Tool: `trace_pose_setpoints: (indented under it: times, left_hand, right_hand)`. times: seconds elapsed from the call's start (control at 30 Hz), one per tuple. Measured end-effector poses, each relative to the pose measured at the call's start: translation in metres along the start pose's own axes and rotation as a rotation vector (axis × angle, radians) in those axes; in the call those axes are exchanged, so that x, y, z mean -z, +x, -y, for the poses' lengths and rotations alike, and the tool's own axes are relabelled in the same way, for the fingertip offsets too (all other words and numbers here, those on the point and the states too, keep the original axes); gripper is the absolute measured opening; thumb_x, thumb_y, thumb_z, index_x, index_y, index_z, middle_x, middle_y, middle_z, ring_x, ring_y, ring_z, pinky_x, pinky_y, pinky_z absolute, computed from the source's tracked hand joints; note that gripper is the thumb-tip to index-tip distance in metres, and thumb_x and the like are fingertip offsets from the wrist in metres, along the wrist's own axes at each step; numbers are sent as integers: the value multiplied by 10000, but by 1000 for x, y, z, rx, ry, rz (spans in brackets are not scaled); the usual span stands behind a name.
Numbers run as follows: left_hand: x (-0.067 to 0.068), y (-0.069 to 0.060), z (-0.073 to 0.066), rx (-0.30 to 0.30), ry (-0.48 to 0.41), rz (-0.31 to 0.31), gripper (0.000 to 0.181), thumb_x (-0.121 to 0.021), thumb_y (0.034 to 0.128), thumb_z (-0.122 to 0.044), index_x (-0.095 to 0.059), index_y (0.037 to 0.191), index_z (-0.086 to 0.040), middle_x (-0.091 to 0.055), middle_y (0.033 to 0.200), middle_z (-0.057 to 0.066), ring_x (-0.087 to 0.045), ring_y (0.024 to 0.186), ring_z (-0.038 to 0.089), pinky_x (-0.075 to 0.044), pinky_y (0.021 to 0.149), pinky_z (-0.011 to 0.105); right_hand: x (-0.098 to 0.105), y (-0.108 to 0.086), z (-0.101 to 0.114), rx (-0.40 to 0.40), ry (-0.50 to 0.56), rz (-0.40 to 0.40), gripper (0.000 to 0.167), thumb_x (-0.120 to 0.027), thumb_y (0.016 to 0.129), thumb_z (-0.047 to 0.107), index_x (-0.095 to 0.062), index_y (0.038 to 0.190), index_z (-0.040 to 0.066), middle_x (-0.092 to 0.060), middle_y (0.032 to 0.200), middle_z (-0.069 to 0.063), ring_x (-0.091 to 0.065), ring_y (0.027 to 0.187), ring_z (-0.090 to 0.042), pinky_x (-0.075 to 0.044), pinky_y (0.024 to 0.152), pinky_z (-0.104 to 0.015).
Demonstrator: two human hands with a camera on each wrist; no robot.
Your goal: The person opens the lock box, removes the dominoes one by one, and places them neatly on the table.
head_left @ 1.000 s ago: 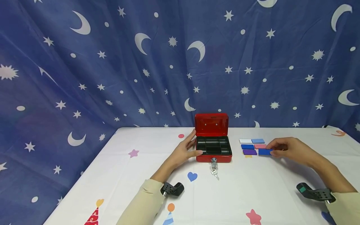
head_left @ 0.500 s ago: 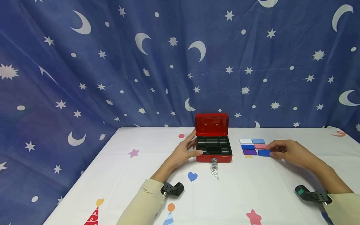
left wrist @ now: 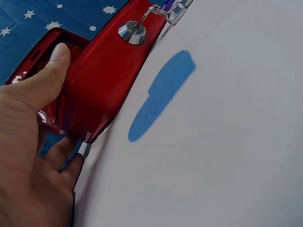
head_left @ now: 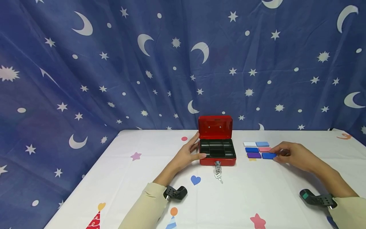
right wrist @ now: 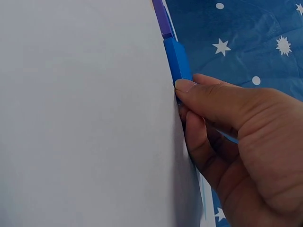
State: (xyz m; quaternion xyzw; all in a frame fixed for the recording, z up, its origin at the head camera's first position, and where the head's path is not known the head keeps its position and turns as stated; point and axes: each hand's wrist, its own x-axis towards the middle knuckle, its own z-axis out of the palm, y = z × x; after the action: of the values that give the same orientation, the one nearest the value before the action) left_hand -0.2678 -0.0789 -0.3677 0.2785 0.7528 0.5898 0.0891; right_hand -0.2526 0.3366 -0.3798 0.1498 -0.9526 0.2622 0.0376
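Note:
A red cash box (head_left: 217,162) stands on the table with its lid (head_left: 215,127) raised and a black tray (head_left: 216,152) inside. My left hand (head_left: 187,154) holds the box by its left side, thumb over the front corner. A key sits in the front lock (left wrist: 132,32), and a second key (head_left: 218,176) hangs from its ring. To the right, my right hand (head_left: 294,155) pinches the right end of a blue rectangular block (head_left: 268,156) between thumb and fingers. That block lies beside a purple block (head_left: 254,155); the right wrist view shows them nearly end to end.
Behind those two lie another blue block (head_left: 251,149), a pink block (head_left: 264,149), a white block (head_left: 249,144) and a light blue block (head_left: 262,144), in rows. A blue star-and-moon curtain (head_left: 171,79) hangs behind the white tablecloth (head_left: 223,203).
My right hand has shifted slightly left with the blue block, which now sits a little closer to the purple one. The left hand and the cash box have stayed still.

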Motion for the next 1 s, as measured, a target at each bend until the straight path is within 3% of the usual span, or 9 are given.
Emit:
trace_pose_setpoints:
  times: [0.67,0.83,1.0]
  left_hand:
    - [-1,0,2,-2,-23,-9,872,-706,860,-69,-141,1523,-37,-91,1588,101,-248,1394,354,-247,1109,467]
    - [-1,0,2,-4,-17,-2,865,-700,862,-63,-141,1522,-33,-85,1588,103,-238,1398,351,-242,1112,455]
    - [0,0,3,-7,-15,-2,867,-704,858,-59,-146,1521,-33,-87,1587,102,-250,1394,349,-244,1112,451]
  right_hand:
    - [-2,0,2,-21,-20,-6,285,-792,776,140,-715,1031,39,-636,959,-87,-562,801,-209,-497,638,-221]
    - [0,0,2,-10,-10,-13,275,-783,780,117,-709,1036,49,-609,976,-92,-557,817,-221,-517,661,-263]
    - [0,-1,2,8,7,-5,312,-789,774,119,-696,1067,63,-594,1021,-124,-593,844,-260,-550,724,-382]
